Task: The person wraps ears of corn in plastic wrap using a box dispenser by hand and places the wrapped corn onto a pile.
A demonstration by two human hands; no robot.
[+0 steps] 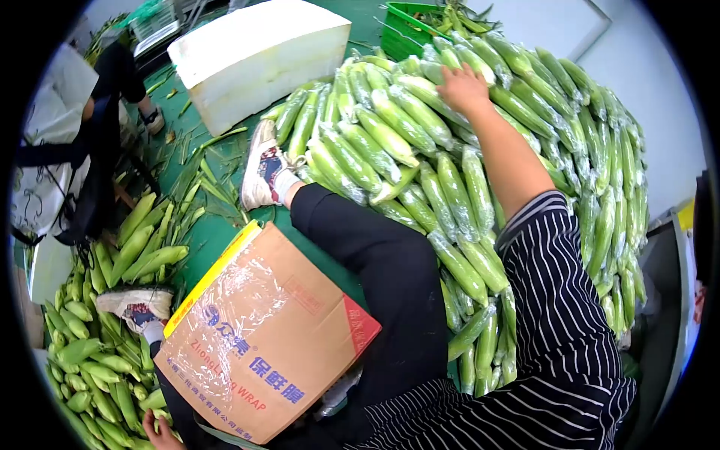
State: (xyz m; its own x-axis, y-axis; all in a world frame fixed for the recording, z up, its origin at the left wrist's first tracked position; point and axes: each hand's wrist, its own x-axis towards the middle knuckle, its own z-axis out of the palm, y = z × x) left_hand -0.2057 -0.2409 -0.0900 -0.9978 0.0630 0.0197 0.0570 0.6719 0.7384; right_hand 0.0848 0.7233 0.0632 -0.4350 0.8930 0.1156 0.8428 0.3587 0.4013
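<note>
Striped sleeve [559, 289] leads to the right hand [463, 91], fingers half-spread on wrapped corn [452, 193] toward the floor [204, 251]'s right edge, slick enough to slide if pushed; the left hand [163, 433] curls beside loose corn [80, 350], both grips unclear.

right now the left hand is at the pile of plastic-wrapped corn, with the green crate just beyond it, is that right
Not quite: the head view shows the right hand at the pile of plastic-wrapped corn, with the green crate just beyond it. The left hand is down by the unwrapped corn.
</note>
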